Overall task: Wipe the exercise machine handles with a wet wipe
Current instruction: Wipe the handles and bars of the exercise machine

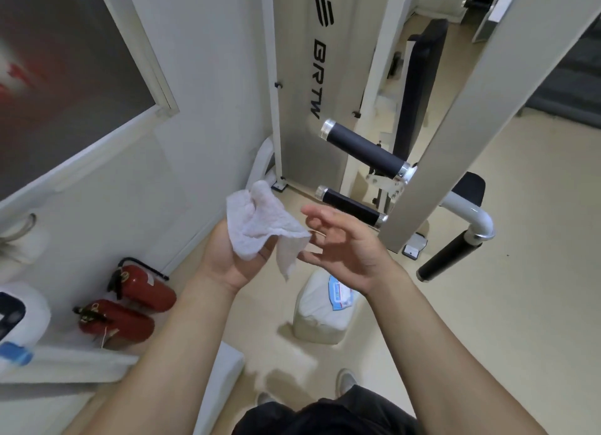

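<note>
Right now, from the head view, the left hand [234, 259] grips a crumpled white wet wipe [260, 226], bunched in the palm with one corner hanging down. The right hand [344, 249] hovers just beside it with its fingers loosely curled, their tips at the wipe's edge; whether they pinch it cannot be told. Beyond the hands, two black foam handles with chrome end caps jut from the white exercise machine frame [507, 93], the upper handle [364, 148] and the lower handle [351, 207], both apart from the wipe. Down on the beige floor [487, 320] sits a white wipes pack [325, 307], and two red fire extinguishers [143, 288] lie by the wall.
</note>
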A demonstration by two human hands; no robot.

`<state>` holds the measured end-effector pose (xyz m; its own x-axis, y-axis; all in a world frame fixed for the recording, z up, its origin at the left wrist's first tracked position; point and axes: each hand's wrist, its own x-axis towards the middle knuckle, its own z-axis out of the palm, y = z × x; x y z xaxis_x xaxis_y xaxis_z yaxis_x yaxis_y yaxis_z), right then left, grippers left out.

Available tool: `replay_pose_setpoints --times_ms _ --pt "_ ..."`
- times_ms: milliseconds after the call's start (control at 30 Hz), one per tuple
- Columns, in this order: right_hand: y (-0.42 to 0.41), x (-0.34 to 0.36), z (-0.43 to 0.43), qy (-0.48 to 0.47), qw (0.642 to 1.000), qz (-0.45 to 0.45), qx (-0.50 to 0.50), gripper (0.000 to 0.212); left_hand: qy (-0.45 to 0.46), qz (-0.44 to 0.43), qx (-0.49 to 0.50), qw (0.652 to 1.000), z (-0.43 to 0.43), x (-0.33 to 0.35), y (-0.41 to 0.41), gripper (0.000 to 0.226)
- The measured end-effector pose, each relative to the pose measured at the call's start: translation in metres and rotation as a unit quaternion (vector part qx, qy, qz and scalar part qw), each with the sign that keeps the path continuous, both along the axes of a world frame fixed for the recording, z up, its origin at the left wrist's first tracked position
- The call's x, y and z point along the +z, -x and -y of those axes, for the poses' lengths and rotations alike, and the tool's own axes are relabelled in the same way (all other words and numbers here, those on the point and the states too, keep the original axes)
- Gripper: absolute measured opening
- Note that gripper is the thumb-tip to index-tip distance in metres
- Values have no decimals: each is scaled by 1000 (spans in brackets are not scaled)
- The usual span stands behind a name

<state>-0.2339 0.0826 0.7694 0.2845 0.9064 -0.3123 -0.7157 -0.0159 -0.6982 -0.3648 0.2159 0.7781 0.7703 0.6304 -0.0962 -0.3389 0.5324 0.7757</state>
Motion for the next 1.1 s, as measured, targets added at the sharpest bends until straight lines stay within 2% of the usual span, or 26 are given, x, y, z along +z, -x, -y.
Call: replay_pose_setpoints --times_ms 33,100,133,167,233,300,367,400,467,533,567,600,700,800,933,1033,1100 --pt "0 5 -4 47 998 39 12 35 55 4 -22 998 -4 -2 2 43" --pt "3 11 -10 133 987 77 48 38 157 36 -117 980 -8 1 1 16" --pt "5 11 -12 141 985 66 77 42 180 68 -161 968 -6 0 -3 6" --pt "8 14 -12 124 986 46 106 46 204 85 -193 956 -8 -5 -5 11" --pt "10 17 -10 94 990 12 108 41 176 50 -122 975 -9 -10 -1 41" --pt "10 18 -10 85 994 46 48 23 204 21 -78 976 -18 -8 4 59" --pt "8 24 -10 87 989 115 -25 13 212 39 -95 972 -11 -4 -4 33" --pt "4 28 -10 80 985 139 -58 16 267 25 -76 960 -8 -6 -6 29" --pt "-6 39 -10 57 971 201 -120 25 261 36 -57 963 -9 -12 -7 40" --pt "-16 55 -11 42 933 309 -180 31 255 46 -78 963 -8 -12 -12 72" --pt "-22 64 -14 32 911 359 -200 33 252 37 -76 964 -6 -13 -15 82" --pt "-29 73 -17 21 892 396 -216 34 236 31 -80 968 -3 -12 -19 84" --pt "-48 94 -26 3 847 467 -254 34 147 47 -107 982 13 -14 -34 55" --pt "-68 105 -36 25 808 516 -284 34 129 9 -48 990 18 -25 -46 20" --pt "-87 104 -51 120 747 564 -330 39 100 -68 4 993 20 -36 -62 22" --pt "-95 93 -57 205 712 607 -288 34 58 -162 59 983 17 -46 -79 25" --pt "-95 86 -60 240 672 648 -266 33 16 -219 82 972 14 -48 -90 25"
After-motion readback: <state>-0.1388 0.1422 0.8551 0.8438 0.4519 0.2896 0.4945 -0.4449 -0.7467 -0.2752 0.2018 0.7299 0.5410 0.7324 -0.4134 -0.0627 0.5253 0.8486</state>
